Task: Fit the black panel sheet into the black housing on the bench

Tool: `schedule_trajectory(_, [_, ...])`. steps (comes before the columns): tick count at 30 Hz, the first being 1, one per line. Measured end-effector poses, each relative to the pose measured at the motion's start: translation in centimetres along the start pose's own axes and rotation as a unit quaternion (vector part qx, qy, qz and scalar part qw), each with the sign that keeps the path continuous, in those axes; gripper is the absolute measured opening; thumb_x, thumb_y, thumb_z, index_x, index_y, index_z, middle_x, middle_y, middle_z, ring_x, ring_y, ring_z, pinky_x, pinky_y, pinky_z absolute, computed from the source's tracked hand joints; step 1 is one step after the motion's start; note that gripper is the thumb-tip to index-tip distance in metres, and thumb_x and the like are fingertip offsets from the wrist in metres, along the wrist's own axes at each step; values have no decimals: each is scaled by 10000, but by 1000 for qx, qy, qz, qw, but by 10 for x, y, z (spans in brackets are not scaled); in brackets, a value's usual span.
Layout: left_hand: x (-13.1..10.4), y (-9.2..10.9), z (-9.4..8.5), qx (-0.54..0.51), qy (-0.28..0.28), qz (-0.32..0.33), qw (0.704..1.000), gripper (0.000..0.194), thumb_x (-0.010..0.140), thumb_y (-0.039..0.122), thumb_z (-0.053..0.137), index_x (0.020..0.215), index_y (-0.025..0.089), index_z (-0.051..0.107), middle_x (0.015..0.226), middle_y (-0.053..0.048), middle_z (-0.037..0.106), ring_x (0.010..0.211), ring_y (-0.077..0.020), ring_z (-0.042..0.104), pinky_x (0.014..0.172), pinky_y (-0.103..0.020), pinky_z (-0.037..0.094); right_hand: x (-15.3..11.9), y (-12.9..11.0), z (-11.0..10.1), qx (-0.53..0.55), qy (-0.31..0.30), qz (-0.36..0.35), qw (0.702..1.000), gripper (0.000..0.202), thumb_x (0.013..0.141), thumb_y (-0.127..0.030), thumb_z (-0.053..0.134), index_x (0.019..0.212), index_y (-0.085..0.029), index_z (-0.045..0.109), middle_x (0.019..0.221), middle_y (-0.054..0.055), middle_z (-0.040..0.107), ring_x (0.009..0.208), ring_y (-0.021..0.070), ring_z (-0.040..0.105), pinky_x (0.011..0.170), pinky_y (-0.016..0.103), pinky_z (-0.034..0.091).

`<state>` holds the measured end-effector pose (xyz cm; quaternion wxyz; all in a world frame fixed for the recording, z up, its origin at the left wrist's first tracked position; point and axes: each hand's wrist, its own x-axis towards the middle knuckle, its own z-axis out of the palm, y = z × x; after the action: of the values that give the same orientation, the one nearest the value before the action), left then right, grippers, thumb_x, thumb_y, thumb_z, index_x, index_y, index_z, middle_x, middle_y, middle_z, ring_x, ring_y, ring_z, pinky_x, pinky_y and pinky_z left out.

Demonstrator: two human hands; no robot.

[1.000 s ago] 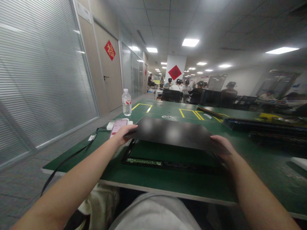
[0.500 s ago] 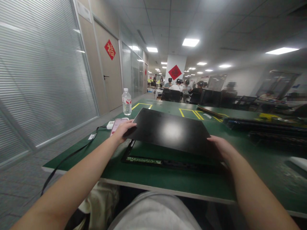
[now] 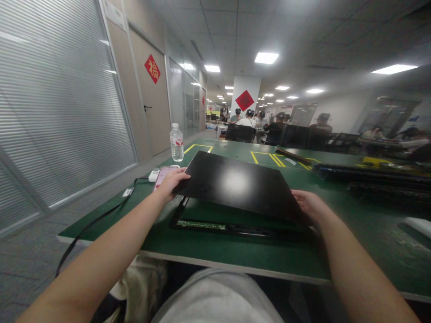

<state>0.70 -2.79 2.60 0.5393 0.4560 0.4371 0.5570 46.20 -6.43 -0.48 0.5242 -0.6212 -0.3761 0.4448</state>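
A thin, glossy black screen panel (image 3: pixel 232 181) is held up between my two hands, tilted, with a ceiling light reflected on it. My left hand (image 3: pixel 171 183) grips its left edge, thumb on top. At the right edge, my right hand (image 3: pixel 311 206) holds the panel, its fingers partly hidden. Beneath the panel a black frame (image 3: pixel 177 215) lies on the green table top (image 3: pixel 215 253). Along the frame's near side runs a green circuit board strip (image 3: pixel 202 225). The panel covers the frame's far part.
Left of the panel are a phone (image 3: pixel 162 176), a white plug-like block (image 3: pixel 154 175) with a black cable (image 3: pixel 97 222), and a water bottle (image 3: pixel 177 142). Dark strip-shaped parts (image 3: pixel 357 179) lie at the right, near a white object (image 3: pixel 419 225). Several people sit at tables beyond.
The panel and both hands stay nearly in place; the panel's right side seems slightly lower. The whole view has shifted a little to the left.
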Motion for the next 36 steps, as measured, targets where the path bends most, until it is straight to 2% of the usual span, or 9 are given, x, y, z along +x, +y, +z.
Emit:
schedule_trajectory(4, [0, 0, 0, 7, 3, 6, 1000, 281, 491, 196, 713, 770, 177, 689, 593, 16, 656, 547, -176, 596, 505, -245, 433, 0, -2, -1, 31, 36, 15, 999, 309, 785, -101, 579, 1090, -153, 588, 692, 60, 695, 545, 154, 645, 501, 229, 498])
schedule_trajectory(8, [1, -2, -1, 13, 7, 14, 1000, 246, 483, 194, 715, 726, 176, 677, 592, 10, 659, 558, -177, 601, 512, -243, 433, -2, -3, -1, 11, 52, 8, 999, 364, 799, -134, 576, 1162, -143, 569, 713, 101, 719, 576, 176, 672, 521, 238, 514])
schedule_trajectory(13, [1, -3, -1, 24, -3, 18, 1000, 240, 479, 209, 723, 712, 177, 675, 581, 10, 649, 551, -178, 595, 517, -247, 429, -4, -6, -2, -14, 86, -7, 996, 298, 790, -159, 578, 1085, -176, 614, 687, 81, 723, 564, 159, 662, 480, 204, 466])
schedule_trajectory(17, [1, -5, -1, 36, -12, 17, 999, 253, 491, 211, 722, 740, 183, 684, 619, -1, 663, 583, -192, 612, 527, -253, 435, -2, -6, -3, -34, 108, -21, 993, 245, 764, -166, 603, 1006, -188, 635, 666, 67, 722, 487, 131, 586, 416, 193, 381])
schedule_trajectory(21, [3, -8, 1, 53, -7, 3, 999, 187, 505, 202, 716, 689, 188, 684, 620, -14, 672, 560, -184, 597, 524, -258, 426, 0, -5, -3, -58, 127, -32, 990, 188, 751, -170, 619, 937, -184, 638, 623, 66, 704, 440, 121, 512, 395, 207, 326])
schedule_trajectory(28, [4, -14, 5, 61, 14, -10, 998, 173, 483, 180, 735, 644, 181, 672, 584, -24, 663, 577, -198, 614, 564, -276, 440, 1, -1, -3, -96, 142, -49, 984, 150, 748, -148, 618, 891, -162, 659, 599, 76, 690, 428, 114, 485, 397, 212, 296])
schedule_trajectory(36, [3, -13, 5, 58, 9, -8, 998, 296, 440, 210, 769, 724, 158, 704, 635, -32, 704, 566, -188, 625, 528, -263, 429, 5, 2, -4, -135, 153, -45, 978, 236, 740, -205, 637, 961, -149, 697, 671, 112, 730, 461, 139, 530, 407, 232, 345])
